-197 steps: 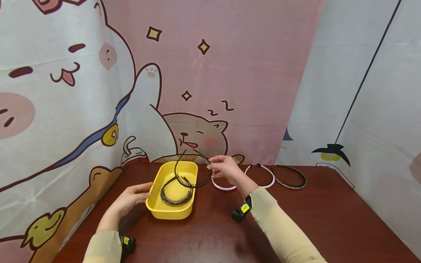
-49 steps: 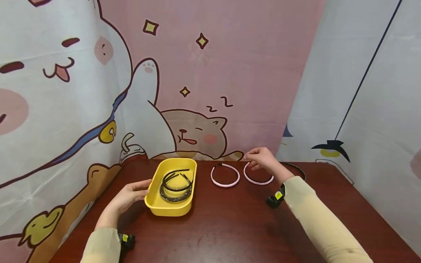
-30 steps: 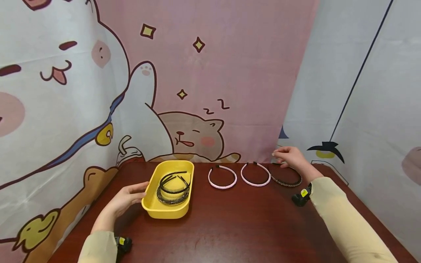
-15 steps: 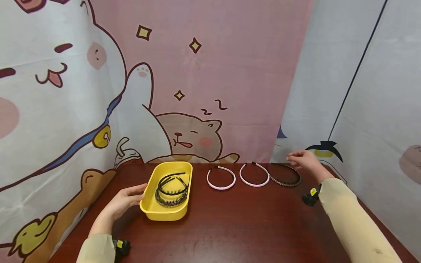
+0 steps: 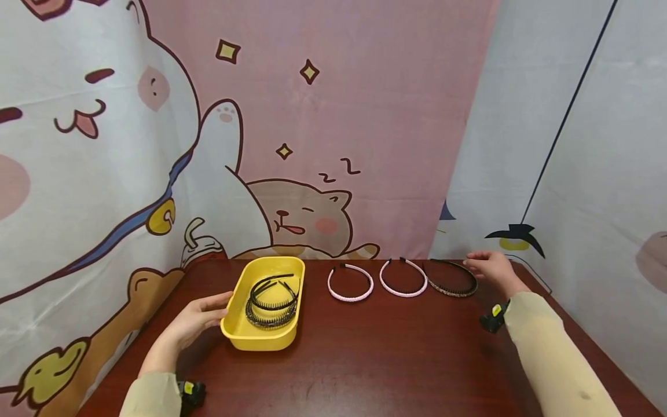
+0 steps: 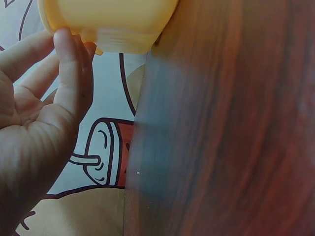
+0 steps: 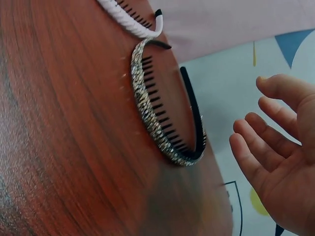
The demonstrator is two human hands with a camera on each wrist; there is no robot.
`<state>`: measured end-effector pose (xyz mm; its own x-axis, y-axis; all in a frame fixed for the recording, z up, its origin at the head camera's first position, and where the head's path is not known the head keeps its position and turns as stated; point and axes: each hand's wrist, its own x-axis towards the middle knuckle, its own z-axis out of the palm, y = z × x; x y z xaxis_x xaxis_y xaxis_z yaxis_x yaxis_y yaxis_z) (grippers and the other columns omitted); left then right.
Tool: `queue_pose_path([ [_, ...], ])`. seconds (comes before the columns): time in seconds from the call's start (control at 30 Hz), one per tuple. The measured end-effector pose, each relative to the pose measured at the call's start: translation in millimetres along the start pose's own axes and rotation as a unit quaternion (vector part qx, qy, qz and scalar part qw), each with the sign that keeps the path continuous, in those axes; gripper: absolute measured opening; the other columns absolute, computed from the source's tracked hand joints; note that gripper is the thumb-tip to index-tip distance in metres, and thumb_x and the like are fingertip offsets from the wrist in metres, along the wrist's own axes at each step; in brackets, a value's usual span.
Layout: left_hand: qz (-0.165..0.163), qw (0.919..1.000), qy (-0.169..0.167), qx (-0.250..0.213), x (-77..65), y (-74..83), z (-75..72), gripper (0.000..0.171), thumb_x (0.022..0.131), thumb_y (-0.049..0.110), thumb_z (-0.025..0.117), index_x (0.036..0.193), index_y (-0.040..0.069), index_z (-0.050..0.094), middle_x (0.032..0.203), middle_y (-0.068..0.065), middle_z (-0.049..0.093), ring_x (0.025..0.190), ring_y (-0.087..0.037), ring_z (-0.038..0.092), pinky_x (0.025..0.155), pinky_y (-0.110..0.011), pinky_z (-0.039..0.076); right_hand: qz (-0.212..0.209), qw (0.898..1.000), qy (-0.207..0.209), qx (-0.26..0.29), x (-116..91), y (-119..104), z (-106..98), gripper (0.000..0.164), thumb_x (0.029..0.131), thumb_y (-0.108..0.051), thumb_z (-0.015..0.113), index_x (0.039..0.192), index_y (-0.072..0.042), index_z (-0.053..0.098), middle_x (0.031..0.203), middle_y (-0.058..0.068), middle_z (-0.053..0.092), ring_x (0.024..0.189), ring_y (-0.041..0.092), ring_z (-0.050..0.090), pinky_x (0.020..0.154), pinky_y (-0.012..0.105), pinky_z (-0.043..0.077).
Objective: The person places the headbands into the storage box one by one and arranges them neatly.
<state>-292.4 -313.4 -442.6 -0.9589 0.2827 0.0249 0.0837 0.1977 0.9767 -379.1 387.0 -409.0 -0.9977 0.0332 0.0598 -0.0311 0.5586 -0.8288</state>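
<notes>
My left hand (image 5: 194,322) has its fingertips on the side of a yellow plastic tub (image 5: 260,343); the left wrist view shows the fingers (image 6: 69,73) fairly straight, touching below its rim. Inside the tub lie black toothed headbands (image 5: 272,306), overlapping each other. My right hand (image 5: 492,270) is beside the right end of a glittery headband (image 5: 458,293) with black teeth. In the right wrist view the fingers are spread and relaxed, apart from the headband, holding nothing.
Two pink headbands, one nearer the tub (image 5: 351,299) and one in the middle (image 5: 403,294), lie in a row with the glittery one along the back of the dark red wooden table (image 5: 365,359). A cartoon-printed cloth (image 5: 365,116) hangs behind the table.
Earlier my right hand held a black headband over the tub; it now lies inside. The hand then moved right past the pink headbands and lowered beside the glittery one. My left hand stayed.
</notes>
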Motion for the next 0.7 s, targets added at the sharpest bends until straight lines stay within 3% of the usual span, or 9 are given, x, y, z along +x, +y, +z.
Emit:
queue_pose_path([
  [0.3,-0.006,1.0,0.006,0.002,2.2,0.0,-0.2,0.059,0.094,0.01,0.062,0.145,-0.008,0.036,0.144,-0.03,0.039,0.106,-0.015,0.063,0.086,-0.03,0.052,0.032,0.998,0.038,-0.027,0.9,16.9,-6.1,0.056,0.097,-0.032,0.058,0.131,0.011,0.049,0.128,0.033,0.051,0.111,0.046,0.055,0.091,0.052,0.048],
  [0.7,0.002,1.0,-0.007,-0.005,-0.7,1.2,0.7,0.059,0.096,0.008,0.059,0.145,-0.01,0.033,0.145,-0.033,0.035,0.109,-0.018,0.062,0.086,-0.031,0.052,0.035,0.998,0.039,-0.028,2.8,36.5,-3.8,0.056,0.096,-0.03,0.059,0.13,0.012,0.049,0.13,0.034,0.048,0.109,0.04,0.056,0.084,0.044,0.053],
])
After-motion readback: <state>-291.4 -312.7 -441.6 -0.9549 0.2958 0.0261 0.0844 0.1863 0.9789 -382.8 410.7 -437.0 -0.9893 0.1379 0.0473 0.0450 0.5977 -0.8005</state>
